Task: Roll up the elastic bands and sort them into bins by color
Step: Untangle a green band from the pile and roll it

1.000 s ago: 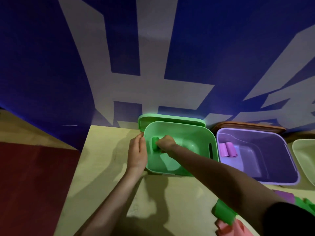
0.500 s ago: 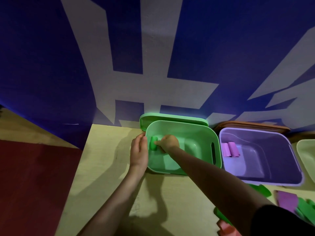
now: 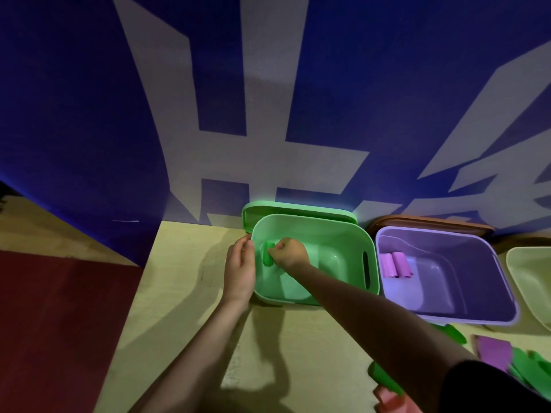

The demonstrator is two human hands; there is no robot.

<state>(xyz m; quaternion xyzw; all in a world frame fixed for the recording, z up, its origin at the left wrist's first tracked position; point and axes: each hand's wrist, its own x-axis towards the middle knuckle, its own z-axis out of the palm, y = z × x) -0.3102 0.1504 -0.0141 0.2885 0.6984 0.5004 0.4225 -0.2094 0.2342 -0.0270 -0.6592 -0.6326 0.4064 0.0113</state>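
You are at the drop-off: your right hand [image 3: 288, 254] is reached into the green bin [image 3: 337, 234], fingers curled and pinching a rolled green band [image 3: 267, 253] against the bin's inner wall at its 9 o'clock side. The roll stands close to that wall, well above the bin's floor as far as this view lets you judge; whether it rests on anything cannot be told. Your left hand [image 3: 240, 268] lies along the outside of the same wall, at 9 o'clock from the roll, fingers straight and together, touching the rim and steadying the bin rather than gripping it. At 3 o'clock from the green bin sits the purple bin [image 3: 489, 263], just beside it, with two rolled purple bands [image 3: 396, 264] lying side by side at its 9 o'clock end. The next move, as you should judge it, is simply to let the green roll go so that it settles without springing open, then draw the right hand back toward 5 o'clock, where loose bands [image 3: 492, 353] in green, purple and pink wait on the table [image 3: 185, 293]. Release low and gently; a roll let go from a height may well unwind.
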